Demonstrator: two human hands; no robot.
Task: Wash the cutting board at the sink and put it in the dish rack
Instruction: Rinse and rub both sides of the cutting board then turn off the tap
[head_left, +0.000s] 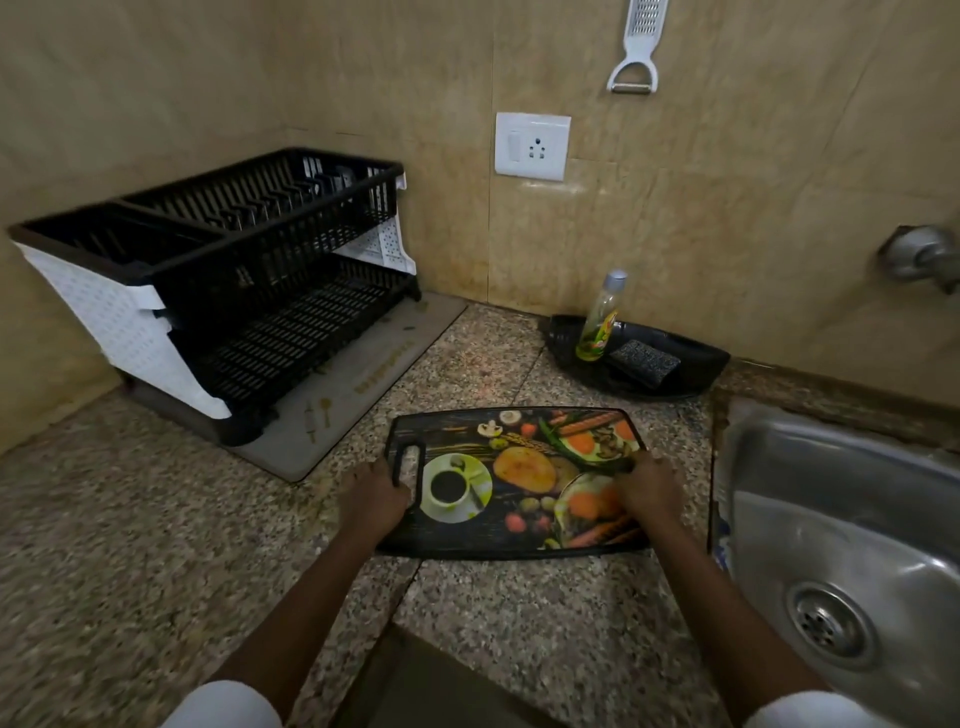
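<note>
Speckled granite table (156, 519) carries a black cutting board (511, 483) printed with food pictures, lying flat between dish rack (218, 291) and steel sink (852, 545). Left hand (373, 501) curls its grip round the board's handle end; right hand (647, 486) clasps the opposite edge.

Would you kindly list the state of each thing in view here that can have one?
Cutting board: flat on the counter, printed side up, held at both ends.
Left hand: gripping the board's handle end.
Right hand: gripping the board's other end.
Dish rack: both tiers look empty.
Sink: no dishes, no water running.
Soap bottle: upright, capped, in a black tray.
Sponge: lying in the same tray.
Peeler: hanging on the wall.
</note>
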